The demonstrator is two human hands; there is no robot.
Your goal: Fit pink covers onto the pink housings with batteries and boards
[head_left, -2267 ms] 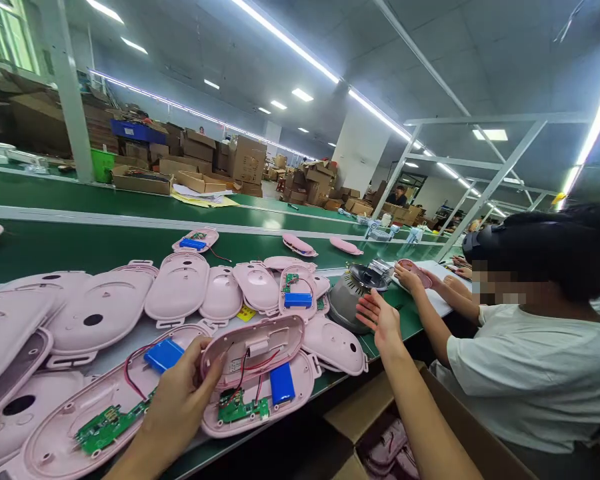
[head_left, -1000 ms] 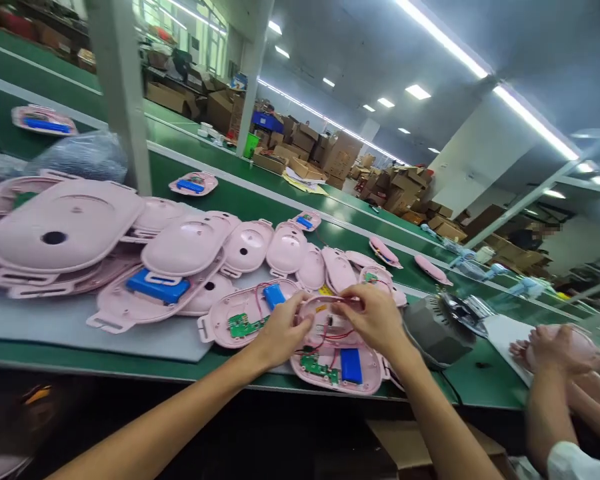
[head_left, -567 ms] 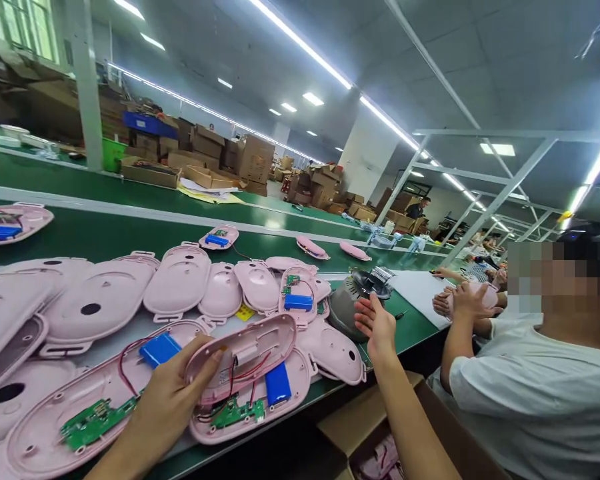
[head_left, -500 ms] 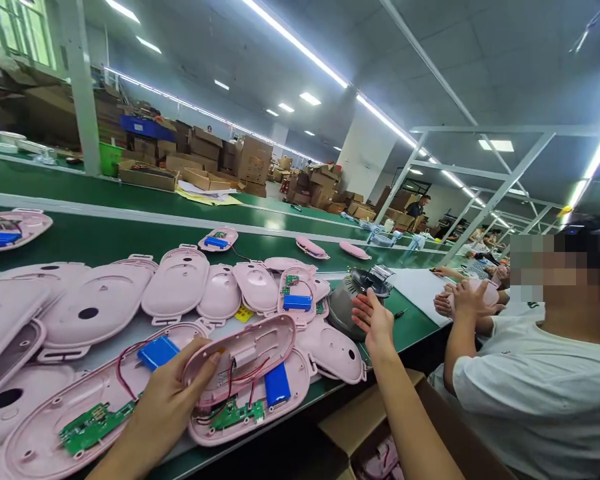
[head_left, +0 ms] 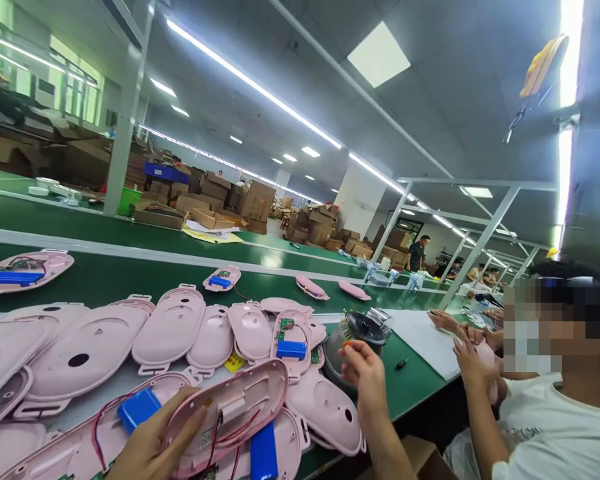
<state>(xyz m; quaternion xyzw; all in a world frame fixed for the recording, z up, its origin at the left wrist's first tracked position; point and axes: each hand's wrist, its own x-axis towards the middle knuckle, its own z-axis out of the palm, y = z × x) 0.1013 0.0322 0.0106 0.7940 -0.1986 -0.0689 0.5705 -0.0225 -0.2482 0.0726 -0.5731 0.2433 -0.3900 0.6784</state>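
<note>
Green benches (head_left: 413, 393) run back under strip lights (head_left: 260, 87), with stacked cartons (head_left: 257, 203) behind them whose print is too small for me to read. Pink shell halves (head_left: 173, 327) crowd the near side, and a yellow label (head_left: 234, 362) peeks out among them, its marks too fine to make out.

I grip a pink shell (head_left: 253, 395) by its near end in my left hand (head_left: 147, 437), thumb over the inner side, tilted so the hollow shows a white part (head_left: 234, 411) and red wires (head_left: 244, 430). It sits just above another pink half (head_left: 290, 443), which carries a blue battery (head_left: 263, 453).

My right hand (head_left: 369, 387) is raised in front of the grey machine (head_left: 334, 350), fingers drawn together, a small orange piece (head_left: 347, 344) nipped at their tips.

To my right, a co-worker (head_left: 487, 413) in a white shirt (head_left: 580, 437) has a hand on a pink piece (head_left: 484, 355); dark marks on the shirt are too blurred to read.
</note>
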